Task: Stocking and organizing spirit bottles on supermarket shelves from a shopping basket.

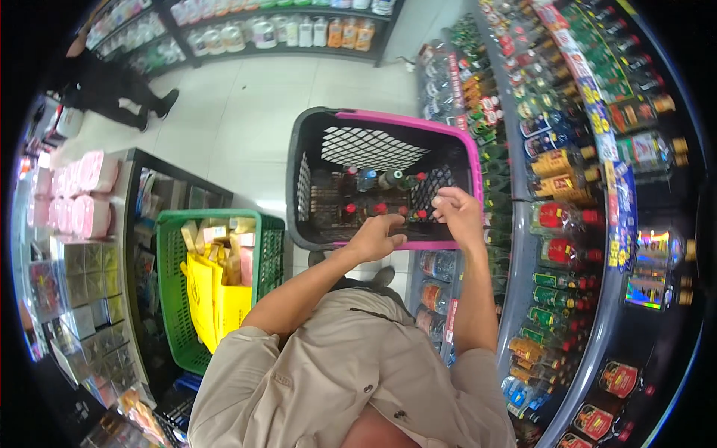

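A black shopping basket [448, 127] with a pink rim stands in front of me, and several bottles [366, 181] with red, blue, white and green caps are inside it. My left hand [376, 237] reaches over the near rim, its fingers stretched toward the red-capped bottles; whether they touch one I cannot tell. At the basket's right side, my right hand [457, 214] hovers over the inside with fingers loosely bent and apart from the thumb. Nothing shows in either hand.
A green basket [168, 287] with yellow bags and small boxes stands at left. Beside it is a shelf with pink containers [97, 172]. Bottle shelves [515, 246] curve along my right. Bottles line a far shelf [284, 52]; a person in dark clothes [112, 89] stands at upper left.
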The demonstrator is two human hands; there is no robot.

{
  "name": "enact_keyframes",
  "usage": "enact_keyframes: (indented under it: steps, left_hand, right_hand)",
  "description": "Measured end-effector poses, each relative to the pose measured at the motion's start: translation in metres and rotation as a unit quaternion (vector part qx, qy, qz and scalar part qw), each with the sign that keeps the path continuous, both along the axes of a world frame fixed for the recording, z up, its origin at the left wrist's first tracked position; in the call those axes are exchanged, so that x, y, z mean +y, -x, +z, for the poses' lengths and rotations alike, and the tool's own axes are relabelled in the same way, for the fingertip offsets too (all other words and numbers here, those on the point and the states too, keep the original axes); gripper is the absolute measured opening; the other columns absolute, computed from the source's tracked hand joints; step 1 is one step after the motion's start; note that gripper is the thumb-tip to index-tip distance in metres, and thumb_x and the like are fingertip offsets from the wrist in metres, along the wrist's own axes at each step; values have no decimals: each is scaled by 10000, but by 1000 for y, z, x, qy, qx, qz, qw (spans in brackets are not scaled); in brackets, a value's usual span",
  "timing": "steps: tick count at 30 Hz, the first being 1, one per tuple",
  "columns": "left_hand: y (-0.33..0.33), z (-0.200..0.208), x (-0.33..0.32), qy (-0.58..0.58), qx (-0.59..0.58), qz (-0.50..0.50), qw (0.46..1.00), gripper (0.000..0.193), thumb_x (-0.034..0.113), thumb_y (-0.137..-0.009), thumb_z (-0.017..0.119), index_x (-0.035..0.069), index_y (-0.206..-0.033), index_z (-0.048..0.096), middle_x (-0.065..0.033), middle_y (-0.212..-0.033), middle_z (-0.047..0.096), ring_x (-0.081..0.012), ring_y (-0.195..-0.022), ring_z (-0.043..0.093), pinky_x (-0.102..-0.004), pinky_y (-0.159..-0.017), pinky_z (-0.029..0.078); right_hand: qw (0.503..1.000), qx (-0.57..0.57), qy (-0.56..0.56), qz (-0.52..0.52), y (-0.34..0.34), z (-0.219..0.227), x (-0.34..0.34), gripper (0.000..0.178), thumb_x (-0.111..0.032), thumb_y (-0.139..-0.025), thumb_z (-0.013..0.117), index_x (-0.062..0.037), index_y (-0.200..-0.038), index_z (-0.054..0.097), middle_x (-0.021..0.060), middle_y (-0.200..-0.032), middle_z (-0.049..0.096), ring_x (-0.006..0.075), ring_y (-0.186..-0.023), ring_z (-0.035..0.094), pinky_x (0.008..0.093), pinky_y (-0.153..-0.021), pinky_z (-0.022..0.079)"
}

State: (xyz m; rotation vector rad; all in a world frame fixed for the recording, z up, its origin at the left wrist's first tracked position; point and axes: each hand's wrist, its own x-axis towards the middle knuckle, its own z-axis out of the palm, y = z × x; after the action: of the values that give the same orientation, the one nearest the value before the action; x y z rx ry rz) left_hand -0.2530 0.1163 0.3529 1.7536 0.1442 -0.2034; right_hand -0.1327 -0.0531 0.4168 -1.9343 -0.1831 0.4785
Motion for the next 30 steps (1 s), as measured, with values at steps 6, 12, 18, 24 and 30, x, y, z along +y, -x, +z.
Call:
enact_keyframes:
  steps: [6,12,18,24,30]
  left_hand:
    - [10,-36,58,5,72,133,989,349,95,-844,670,-34,-1166,630,-185,-1050,691,-239,-945,670,-333,-841,513]
    - [-3,-97,105,294,250,406,828,242,26,-887,529,-5,-1101,639,-95,-884,636,-189,-800,615,-332,-697,524]
    - [-27,-180,79,150,251,502,814,333,-20,-794,518,-27,-1093,664,-182,-1057,677,-255,-975,653,-354,-837,492]
    - [-47,-272,81,160,368,510,761,335,-8,-855,512,1,-1170,627,-128,-1125,649,-265,-991,634,-328,-780,488]
    - [-73,-300,82,220,407,583,668,330,96,-859,552,-19,-1157,637,-179,-1172,649,-296,-1013,641,-393,-782,497]
  right_hand:
    - [985,160,-56,7,0,-81,42,274,-88,-861,654,27,-1108,628,108,-888,696,159,-686,652,262,-590,514]
    - [963,265,47,32,-2,-146,50,252,-123,-882,650,34,-1077,622,103,-878,685,146,-698,652,248,-585,541]
    - [949,185,192,169,-17,-237,56,247,-105,-861,669,41,-1055,625,103,-825,676,139,-641,635,246,-534,513]
    - [906,-148,255,302,-21,-280,88,475,-233,-797,748,60,-1140,599,201,-849,685,359,-752,678,404,-711,536]
    - [863,7,339,375,-32,-308,132,536,-322,-810,728,40,-1171,566,280,-1002,669,449,-962,640,479,-826,500]
